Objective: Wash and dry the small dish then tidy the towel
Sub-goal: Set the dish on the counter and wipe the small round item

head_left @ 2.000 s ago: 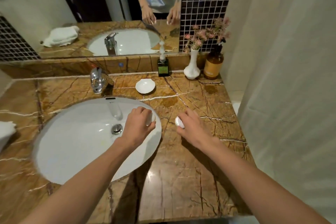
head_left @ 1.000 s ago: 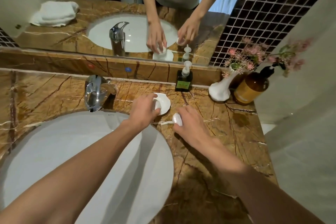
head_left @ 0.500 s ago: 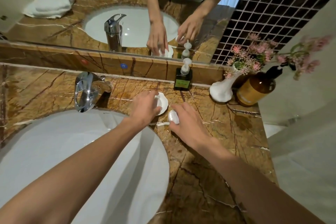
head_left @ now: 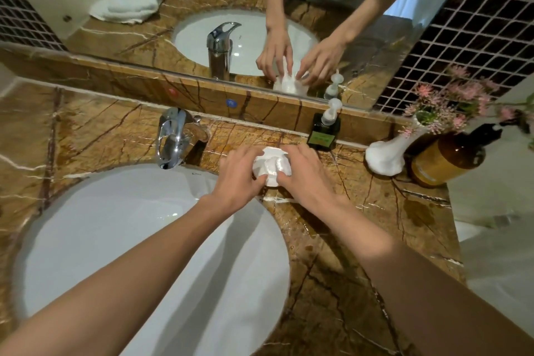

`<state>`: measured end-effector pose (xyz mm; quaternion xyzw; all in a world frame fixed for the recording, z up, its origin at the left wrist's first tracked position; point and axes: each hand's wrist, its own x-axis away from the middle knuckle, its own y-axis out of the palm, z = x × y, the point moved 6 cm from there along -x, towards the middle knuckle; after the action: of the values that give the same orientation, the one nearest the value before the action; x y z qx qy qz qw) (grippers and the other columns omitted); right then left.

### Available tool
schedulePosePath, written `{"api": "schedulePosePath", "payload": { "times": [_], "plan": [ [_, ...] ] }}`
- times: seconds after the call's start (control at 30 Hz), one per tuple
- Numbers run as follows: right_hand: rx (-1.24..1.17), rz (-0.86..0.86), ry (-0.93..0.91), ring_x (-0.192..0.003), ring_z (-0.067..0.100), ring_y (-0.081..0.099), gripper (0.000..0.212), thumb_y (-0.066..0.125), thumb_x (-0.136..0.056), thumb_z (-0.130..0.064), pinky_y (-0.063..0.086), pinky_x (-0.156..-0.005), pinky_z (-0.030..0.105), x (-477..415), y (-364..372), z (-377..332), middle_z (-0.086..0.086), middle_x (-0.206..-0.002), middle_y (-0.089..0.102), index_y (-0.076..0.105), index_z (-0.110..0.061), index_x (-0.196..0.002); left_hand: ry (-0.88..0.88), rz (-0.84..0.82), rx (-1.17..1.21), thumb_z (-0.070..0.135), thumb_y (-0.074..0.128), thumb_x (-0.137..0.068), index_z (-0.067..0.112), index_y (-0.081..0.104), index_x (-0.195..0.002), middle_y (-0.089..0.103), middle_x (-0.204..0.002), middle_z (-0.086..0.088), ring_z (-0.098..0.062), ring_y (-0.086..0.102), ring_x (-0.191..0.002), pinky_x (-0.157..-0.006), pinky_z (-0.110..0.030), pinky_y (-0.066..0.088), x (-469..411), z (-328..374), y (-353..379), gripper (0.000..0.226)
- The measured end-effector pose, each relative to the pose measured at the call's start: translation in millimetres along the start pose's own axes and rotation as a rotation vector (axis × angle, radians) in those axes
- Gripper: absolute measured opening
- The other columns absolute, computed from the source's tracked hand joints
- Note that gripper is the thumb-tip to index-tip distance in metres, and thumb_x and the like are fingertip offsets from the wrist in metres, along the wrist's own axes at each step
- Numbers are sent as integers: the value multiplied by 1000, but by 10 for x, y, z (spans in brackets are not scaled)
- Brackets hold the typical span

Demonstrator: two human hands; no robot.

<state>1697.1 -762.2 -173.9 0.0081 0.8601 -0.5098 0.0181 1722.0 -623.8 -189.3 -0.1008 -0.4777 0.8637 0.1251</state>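
1. Right now, both hands meet on the brown veined marble table (head_left: 332,283), just behind the rim of the white oval sink basin (head_left: 144,240) and to the right of the chrome tap (head_left: 173,139).
2. My left hand (head_left: 237,176) and my right hand (head_left: 306,179) close from opposite sides on the small white dish (head_left: 271,165), which sits between them with only its top and near edge showing.
3. Left fingers (head_left: 239,154) curl over the dish's left edge; right fingers (head_left: 300,153) wrap its right edge. Both are grasping it, neither clenched into a fist. In the mirror the dish seems tipped up off the table, though I cannot say if its base touches.
4. What the next move turns on: the dish lies dead centre between the two hands, equally near each, and the basin and tap are down and to the left. So the left hand has the shorter path, and I judge a carry leftward under the spout comes next.
5. Washing looks not yet begun; no water runs.
6. One folded white towel (head_left: 127,3) shows only as a reflection, placing it far left on the table, well apart from the hands.
7. A dark green soap pump bottle (head_left: 323,130) stands just behind the right fingers, so lifting could knock it.
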Motion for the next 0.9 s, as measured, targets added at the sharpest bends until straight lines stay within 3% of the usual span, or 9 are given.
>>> {"api": "schedulePosePath", "payload": {
  "times": [0.13, 0.27, 0.57, 0.73, 0.9],
  "plan": [
    [17, -41, -38, -114, 21, 44, 58, 72, -77, -16, 40, -92, 35, -157, 106, -91, 4, -123, 52, 49, -19, -129, 26, -14, 7, 35, 67, -74, 22, 48, -126, 57, -124, -2, -24, 45, -110, -93, -43, 32, 74, -8, -30, 56],
    [29, -78, -69, -114, 19, 44, 61, 73, -77, -15, 38, -89, 32, -185, 204, -103, 2, -126, 52, 46, -21, -131, 26, -16, 20, 34, 67, -74, 22, 49, -125, 58, -122, -1, -24, 44, -113, -96, -46, 32, 107, -2, -23, 55],
    [38, -43, -81, -119, 21, 44, 64, 73, -78, -22, 34, -98, 37, -160, 180, -2, 2, -130, 56, 46, -19, -136, -10, 21, 76, 29, 64, -79, 23, 49, -126, 60, -124, 0, -21, 41, -114, -82, -30, 18, 78, 9, 71, 50],
    [78, -12, -45, -115, 23, 46, 59, 73, -78, -23, 34, -93, 39, -127, 124, 117, 0, -126, 60, 49, -22, -132, -6, 30, 58, 28, 68, -79, 24, 50, -126, 63, -118, 4, -18, 42, -110, -76, -29, 16, 13, 78, 103, 51],
    [27, 58, -44, -98, 19, 49, 46, 74, -78, -22, 30, -78, 32, -54, 134, 107, -5, -106, 65, 55, -24, -120, -28, 43, 45, 27, 69, -79, 25, 51, -123, 65, -111, 4, -19, 43, -105, -79, -33, 21, -31, 100, 114, 48]
  ]
}}
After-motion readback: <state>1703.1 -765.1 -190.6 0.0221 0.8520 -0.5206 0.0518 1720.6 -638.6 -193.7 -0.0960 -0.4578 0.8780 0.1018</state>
